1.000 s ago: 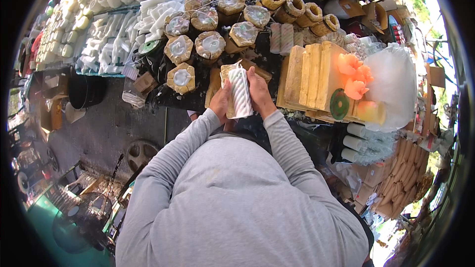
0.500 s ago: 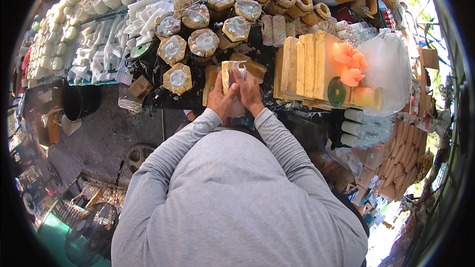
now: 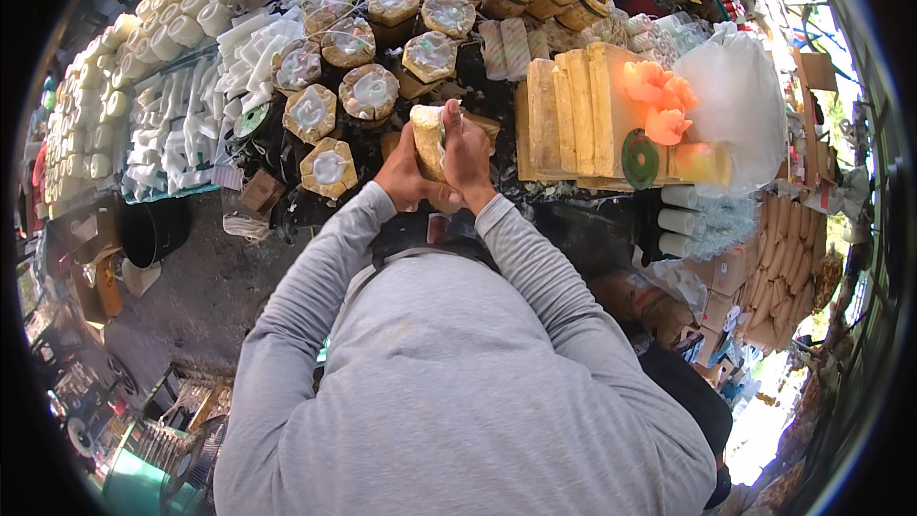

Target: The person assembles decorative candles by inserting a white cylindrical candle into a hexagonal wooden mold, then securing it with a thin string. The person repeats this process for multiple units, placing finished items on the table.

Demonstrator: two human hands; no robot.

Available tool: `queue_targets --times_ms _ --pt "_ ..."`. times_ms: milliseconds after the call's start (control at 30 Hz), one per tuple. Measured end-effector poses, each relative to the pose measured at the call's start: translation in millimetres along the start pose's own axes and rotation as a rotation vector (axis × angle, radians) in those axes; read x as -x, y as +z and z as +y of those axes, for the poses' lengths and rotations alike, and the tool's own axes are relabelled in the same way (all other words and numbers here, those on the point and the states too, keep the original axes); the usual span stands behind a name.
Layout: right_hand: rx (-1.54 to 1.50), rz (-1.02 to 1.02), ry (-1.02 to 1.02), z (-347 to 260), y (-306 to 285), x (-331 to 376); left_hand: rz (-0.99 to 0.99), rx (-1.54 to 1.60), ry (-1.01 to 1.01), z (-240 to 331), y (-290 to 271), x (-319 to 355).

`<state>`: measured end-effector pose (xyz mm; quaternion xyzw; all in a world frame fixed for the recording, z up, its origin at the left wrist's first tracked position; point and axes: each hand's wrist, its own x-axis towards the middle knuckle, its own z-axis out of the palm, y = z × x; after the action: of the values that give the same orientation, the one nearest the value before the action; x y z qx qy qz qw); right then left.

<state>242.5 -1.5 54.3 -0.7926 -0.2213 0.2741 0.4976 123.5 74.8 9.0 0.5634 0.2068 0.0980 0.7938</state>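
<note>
Both my hands hold a tan, roughly hexagonal mould block [image 3: 427,139] with a white wax filling, tilted on its side in front of my chest. My left hand [image 3: 403,175] cups its left side from below. My right hand [image 3: 468,155] grips its right side, fingers over the top. Just beyond stand several similar tan moulds with white centres [image 3: 330,167] on a dark table [image 3: 287,148].
Tall tan wooden blocks [image 3: 573,110] stand to the right, with orange wax pieces [image 3: 659,100] and a clear plastic bag [image 3: 731,100]. White candle cups [image 3: 153,33] and white sticks [image 3: 191,139] fill the left. A black bucket [image 3: 153,229] sits on the ground at left.
The mould was held with its white face toward me; my hands have turned it edge-on and closed tighter round it. The view has shifted slightly.
</note>
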Motion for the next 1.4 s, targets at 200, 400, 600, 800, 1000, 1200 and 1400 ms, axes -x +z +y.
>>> queue_targets --times_ms 200,400,600,800,1000,1200,1400 --pt "0.161 -0.124 -0.06 -15 -9 1 0.215 -0.267 0.058 10 28 20" --pt "0.092 -0.179 -0.086 -12 -14 5 0.296 -0.131 -0.026 -2 40 29" --pt "0.158 -0.242 0.001 -7 -13 -2 0.301 -0.164 0.03 -9 38 28" --pt "0.181 -0.064 -0.09 -4 -11 -1 0.488 -0.345 -0.113 -9 30 33" --pt "-0.485 -0.325 0.41 -2 -53 -39 0.217 0.163 0.001 -9 16 37" --pt "-0.915 -0.577 0.374 22 -80 -40 0.17 0.44 -0.124 -4 4 40" --pt "-0.86 -0.261 0.194 9 -63 -67 0.181 0.458 -0.202 -17 0 43"
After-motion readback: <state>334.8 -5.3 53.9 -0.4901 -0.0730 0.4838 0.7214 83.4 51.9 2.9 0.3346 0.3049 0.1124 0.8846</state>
